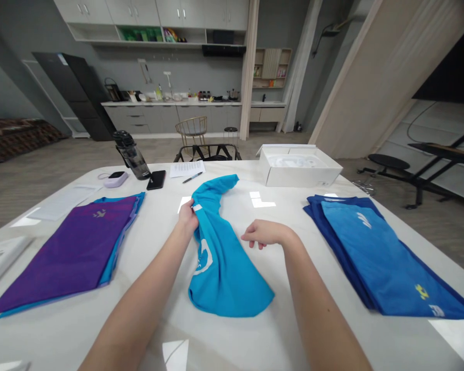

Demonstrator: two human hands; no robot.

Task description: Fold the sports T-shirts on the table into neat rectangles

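A turquoise T-shirt [226,268], partly bunched with a white print on its left side, lies in the middle of the white table [147,330]. Its upper left edge is gripped by my left hand [187,215], whose fingertips are partly hidden in the fabric. My right hand [263,233] hovers just right of the shirt, its fingers loosely bent and apart, holding nothing. To the left, a folded purple shirt [73,242] rests on blue ones. Several blue folded shirts [375,247] are stacked on the right.
At the table's far side stand an open white box [301,178] and a dark water bottle [133,157]. Near the bottle are a phone [156,180], a small lilac device [116,179], a pen [192,178] and paper [187,169]. A white case [3,257] sits at far left.
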